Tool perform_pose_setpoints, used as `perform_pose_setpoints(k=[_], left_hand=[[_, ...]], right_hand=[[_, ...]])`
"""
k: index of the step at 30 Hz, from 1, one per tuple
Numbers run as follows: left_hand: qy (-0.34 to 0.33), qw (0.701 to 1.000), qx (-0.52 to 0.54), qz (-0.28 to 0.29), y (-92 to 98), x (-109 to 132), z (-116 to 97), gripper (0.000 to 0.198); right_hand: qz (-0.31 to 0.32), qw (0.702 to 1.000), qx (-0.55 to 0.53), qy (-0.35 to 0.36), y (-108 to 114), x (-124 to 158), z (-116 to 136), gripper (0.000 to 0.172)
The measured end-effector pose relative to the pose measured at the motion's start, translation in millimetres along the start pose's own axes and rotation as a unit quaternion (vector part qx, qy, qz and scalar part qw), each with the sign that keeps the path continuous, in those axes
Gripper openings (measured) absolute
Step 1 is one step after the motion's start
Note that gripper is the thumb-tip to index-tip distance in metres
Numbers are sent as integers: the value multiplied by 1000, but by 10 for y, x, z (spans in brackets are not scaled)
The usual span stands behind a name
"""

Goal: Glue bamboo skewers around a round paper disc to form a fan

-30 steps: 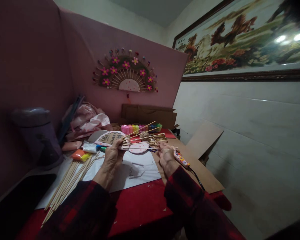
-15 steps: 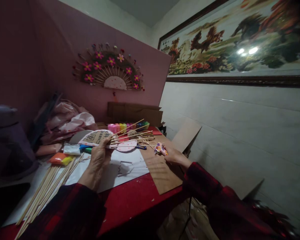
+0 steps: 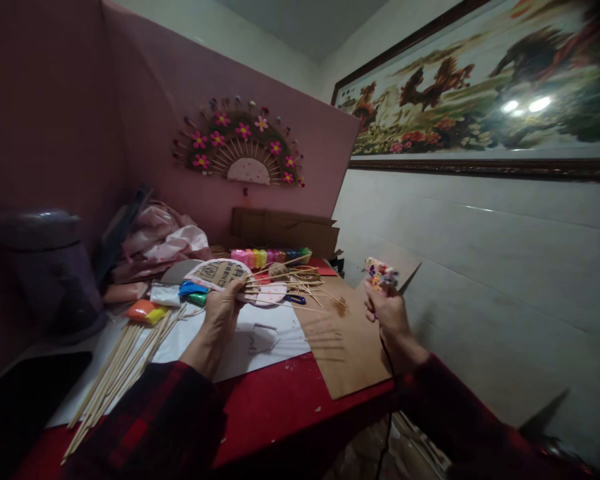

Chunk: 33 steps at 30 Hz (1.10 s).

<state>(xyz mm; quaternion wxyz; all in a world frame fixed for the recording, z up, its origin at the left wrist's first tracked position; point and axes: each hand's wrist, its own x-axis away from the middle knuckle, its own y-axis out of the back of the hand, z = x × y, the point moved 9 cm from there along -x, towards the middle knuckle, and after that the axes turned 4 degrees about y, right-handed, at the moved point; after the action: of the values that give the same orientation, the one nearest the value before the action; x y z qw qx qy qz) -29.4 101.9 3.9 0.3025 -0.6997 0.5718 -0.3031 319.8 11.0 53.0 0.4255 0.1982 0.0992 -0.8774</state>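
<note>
My left hand (image 3: 221,319) is closed on the edge of a half-made fan (image 3: 219,272), a rounded cardboard piece with printed characters and a pink-white cloth border. Thin wooden sticks (image 3: 284,268) spread out from it to the right. Below them lies another piece of dotted pink-white cloth (image 3: 270,293). Over the right side of the table, my right hand (image 3: 391,319) grips a flower-patterned glue gun (image 3: 380,275) from which a black cord hangs. The gun is raised, apart from the fan, and its nozzle is hard to make out.
Bamboo sticks (image 3: 125,363) lie at the left beside bagged coloured clay (image 3: 143,311). A brown board (image 3: 350,353) and white paper (image 3: 275,343) cover part of the red table (image 3: 265,407). Twine (image 3: 279,269) sits behind the sticks. A finished flowered fan (image 3: 245,143) hangs on the pink panel.
My right hand has lifted the glue gun up and to the right, away from the stick ends. My left hand still holds the fan. The whole view has shifted slightly.
</note>
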Motion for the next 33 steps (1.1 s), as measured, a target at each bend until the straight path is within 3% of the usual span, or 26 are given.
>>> perform_pose_setpoints(k=[3, 6, 8, 16, 33], left_hand=[[3, 999, -43, 16, -49, 46, 58, 24], [-7, 997, -68, 43, -87, 69, 97, 31], [-11, 995, -80, 62, -105, 75, 117, 35], [-17, 989, -115, 88, -155, 100, 127, 37], [-11, 988, -121, 97, -158, 97, 145, 37]], right_hand=[[187, 970, -116, -100, -437, 392, 331, 38], [319, 933, -96, -135, -821, 780, 608, 41], [382, 908, -71, -155, -1055, 957, 659, 42], [417, 893, -11, -170, -1486, 1003, 532, 33], [425, 895, 30, -128, -1530, 937, 561, 31]])
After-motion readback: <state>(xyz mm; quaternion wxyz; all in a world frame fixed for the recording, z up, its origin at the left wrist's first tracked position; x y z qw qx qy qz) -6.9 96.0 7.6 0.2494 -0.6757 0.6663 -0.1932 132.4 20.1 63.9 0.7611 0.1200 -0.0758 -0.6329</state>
